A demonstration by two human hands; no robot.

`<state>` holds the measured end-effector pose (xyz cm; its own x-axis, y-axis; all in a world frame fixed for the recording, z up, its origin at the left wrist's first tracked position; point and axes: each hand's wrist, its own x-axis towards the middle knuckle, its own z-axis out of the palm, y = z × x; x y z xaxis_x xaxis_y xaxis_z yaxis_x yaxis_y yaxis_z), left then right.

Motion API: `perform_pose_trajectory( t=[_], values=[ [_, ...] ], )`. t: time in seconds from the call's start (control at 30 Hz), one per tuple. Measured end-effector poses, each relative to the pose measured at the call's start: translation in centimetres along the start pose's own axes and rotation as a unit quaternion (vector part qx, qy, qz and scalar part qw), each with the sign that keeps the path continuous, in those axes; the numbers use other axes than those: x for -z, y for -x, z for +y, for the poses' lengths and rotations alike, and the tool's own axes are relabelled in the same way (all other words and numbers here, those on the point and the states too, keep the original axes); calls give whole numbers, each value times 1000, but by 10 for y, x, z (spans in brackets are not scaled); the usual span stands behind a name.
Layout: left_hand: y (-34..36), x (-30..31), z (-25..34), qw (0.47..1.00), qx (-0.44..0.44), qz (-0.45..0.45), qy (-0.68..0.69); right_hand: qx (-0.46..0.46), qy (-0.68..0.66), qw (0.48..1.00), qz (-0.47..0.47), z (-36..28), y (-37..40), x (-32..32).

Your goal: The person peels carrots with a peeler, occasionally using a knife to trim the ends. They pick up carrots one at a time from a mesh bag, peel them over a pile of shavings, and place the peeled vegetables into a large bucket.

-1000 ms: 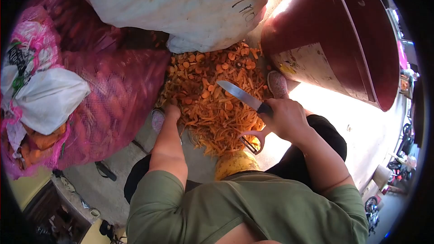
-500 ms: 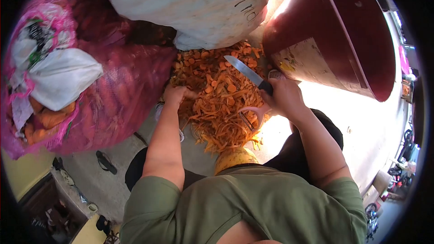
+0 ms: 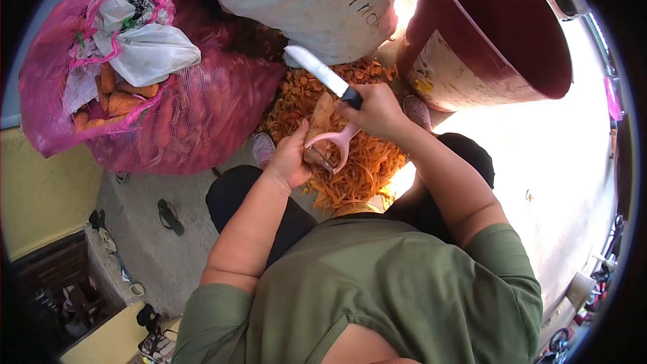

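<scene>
A large carrot (image 3: 324, 116) is gripped in my left hand (image 3: 291, 158), its narrower end pointing away from me. My right hand (image 3: 379, 112) holds two tools at once: a knife (image 3: 315, 69) with a black handle, blade pointing up and left, and a pink Y-shaped peeler (image 3: 345, 137). The peeler's blade lies over the near end of the carrot, close to my left fingers. Beneath both hands spreads a heap of orange carrot peelings (image 3: 373, 170), with round cut slices towards its far side.
Left of the heap bulges a pink mesh sack (image 3: 229, 114) of carrots. Another pink sack (image 3: 50, 104) with carrots showing stands open beside it. A white sack (image 3: 303, 0) with black lettering is at the back, and a big dark red tub (image 3: 458, 74) at the right.
My left hand has come up from the left edge of the peelings and now holds a carrot. My right hand has brought the peeler across to it, knife still in hand. The view has shifted.
</scene>
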<state>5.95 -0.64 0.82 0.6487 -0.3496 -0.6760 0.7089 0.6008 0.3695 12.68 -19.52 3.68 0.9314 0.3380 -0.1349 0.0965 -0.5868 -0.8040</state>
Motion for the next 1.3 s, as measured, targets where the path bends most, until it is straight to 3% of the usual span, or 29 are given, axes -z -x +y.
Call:
perform_pose_trajectory(
  t=[0.03,0.1,0.2,0.27,0.3,0.33,0.43,0.47,0.57,0.63,0.7,0.77,0.8,0.9,0.93,0.97,1.03,1.1,1.23,1.3],
  values=[
    [5,-8,-4,1000,4,0,-10,30,28,999,8,-5,3,-2],
    [12,-15,-11,1000,13,-1,-28,5,58,998,21,0,-1,-7],
    [2,7,-16,994,40,-72,-71,-90,93,991,-22,8,-13,1],
    [1,17,-13,989,65,-111,-66,-203,150,966,50,29,-33,23],
    [3,21,-14,988,74,-126,-43,-194,194,950,149,58,-45,28],
    [4,24,-15,986,83,-140,-21,-241,157,950,118,60,-46,47],
    [2,16,-11,995,56,-37,-79,-187,88,972,109,41,-35,39],
    [-3,16,-10,995,47,-48,-80,-158,3,982,105,35,-31,19],
    [-13,17,-9,993,37,-82,-74,0,74,997,-37,-8,-7,-7],
    [-12,16,-8,990,50,-113,-63,2,166,985,-42,-3,-12,-16],
    [-15,18,-11,991,83,-84,-56,-104,93,990,22,22,-31,-9],
    [-17,18,-8,991,94,-76,-51,-215,187,956,67,31,-50,23],
    [-15,19,-6,992,90,-81,-45,-212,230,946,89,50,-58,35],
    [-12,15,-3,994,73,-63,-55,-176,141,969,105,58,-53,28],
    [-13,14,-3,995,65,-53,-61,-201,83,974,59,24,-40,25],
    [-16,17,-4,994,77,-60,-57,-151,58,986,28,22,-34,11],
    [-19,24,-5,990,106,-72,-51,-96,156,983,3,23,-32,2],
    [-16,26,-5,989,105,-92,-52,-146,129,978,77,45,-44,13],
    [-10,21,-3,989,87,-102,-55,-234,145,956,99,56,-53,40],
    [-16,25,-5,993,79,-70,-52,-167,33,983,65,36,-38,21]
  ],
)
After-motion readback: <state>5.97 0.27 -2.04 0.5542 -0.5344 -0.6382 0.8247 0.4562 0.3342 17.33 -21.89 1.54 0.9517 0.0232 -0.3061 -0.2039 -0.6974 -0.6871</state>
